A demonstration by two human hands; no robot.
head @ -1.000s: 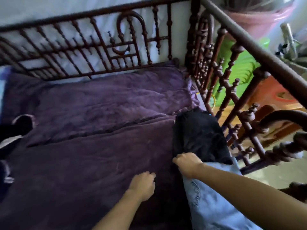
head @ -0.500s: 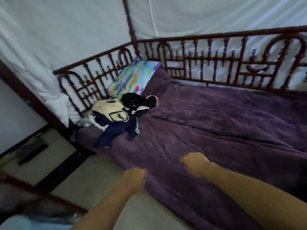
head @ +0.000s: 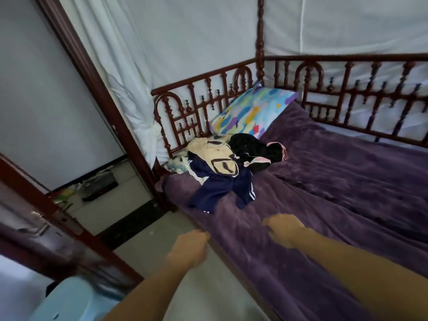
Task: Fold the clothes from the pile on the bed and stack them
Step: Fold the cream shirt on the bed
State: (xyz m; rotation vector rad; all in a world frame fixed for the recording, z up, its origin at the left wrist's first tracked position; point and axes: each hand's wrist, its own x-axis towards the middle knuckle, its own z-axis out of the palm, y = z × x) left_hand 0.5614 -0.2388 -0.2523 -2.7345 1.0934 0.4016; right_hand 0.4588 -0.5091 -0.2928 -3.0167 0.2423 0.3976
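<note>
A pile of unfolded clothes lies at the head end of the bed: a navy garment with white stripes [head: 220, 191], a cream piece with dark trim [head: 222, 163] and a black garment with pink edging [head: 254, 151]. My left hand [head: 190, 249] hovers over the bed's near edge, fingers loosely curled, holding nothing. My right hand [head: 284, 230] hangs above the purple blanket [head: 335, 193], also loosely curled and empty. Both hands are well short of the pile.
A colourful pillow [head: 252, 112] leans on the dark red wooden headboard rail [head: 203, 105]. A bedpost [head: 111, 117] and white curtain [head: 136, 105] stand left of the bed. A pale blue object [head: 69, 302] sits at the bottom left over tiled floor [head: 129, 205].
My view has swung left from the foot of the bed, where my right hand touched folded black and denim clothes, to the pile at the head end. Both hands came away empty.
</note>
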